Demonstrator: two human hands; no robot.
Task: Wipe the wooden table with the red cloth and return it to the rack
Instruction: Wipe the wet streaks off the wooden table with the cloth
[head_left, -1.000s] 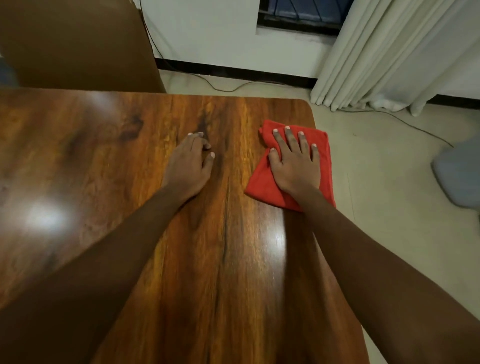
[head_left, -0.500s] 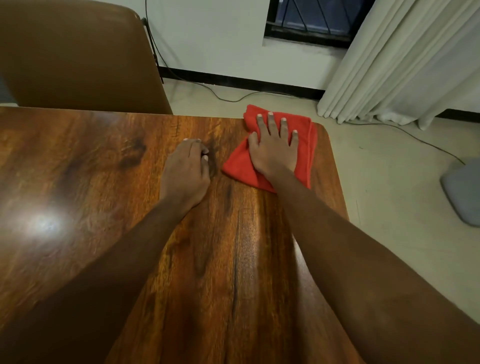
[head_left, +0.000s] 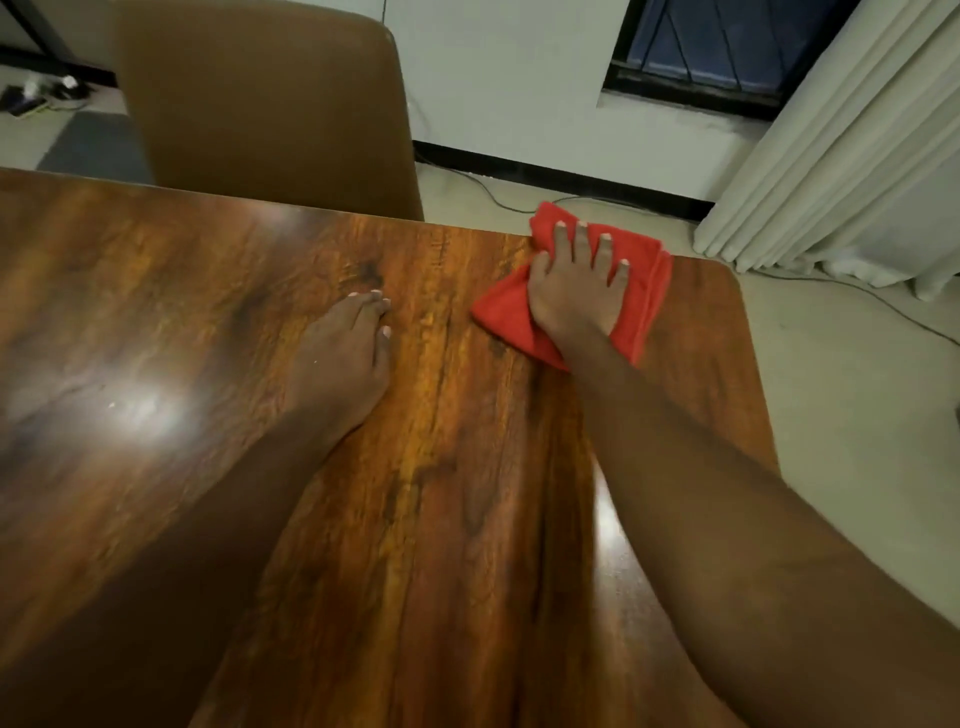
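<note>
A folded red cloth (head_left: 644, 291) lies at the far edge of the glossy wooden table (head_left: 441, 519), its far corner hanging slightly past the edge. My right hand (head_left: 576, 291) presses flat on the cloth with fingers spread. My left hand (head_left: 345, 353) rests palm down on the bare wood to the left of the cloth, fingers together, holding nothing. No rack is in view.
A brown chair back (head_left: 270, 104) stands behind the table's far edge. White curtains (head_left: 857, 156) hang at the right, below a dark window (head_left: 727, 47). A cable (head_left: 519, 202) runs along the tiled floor past the table's right edge.
My right hand has slid the red cloth away from me to the table's far edge. My left hand has stayed in place on the wood.
</note>
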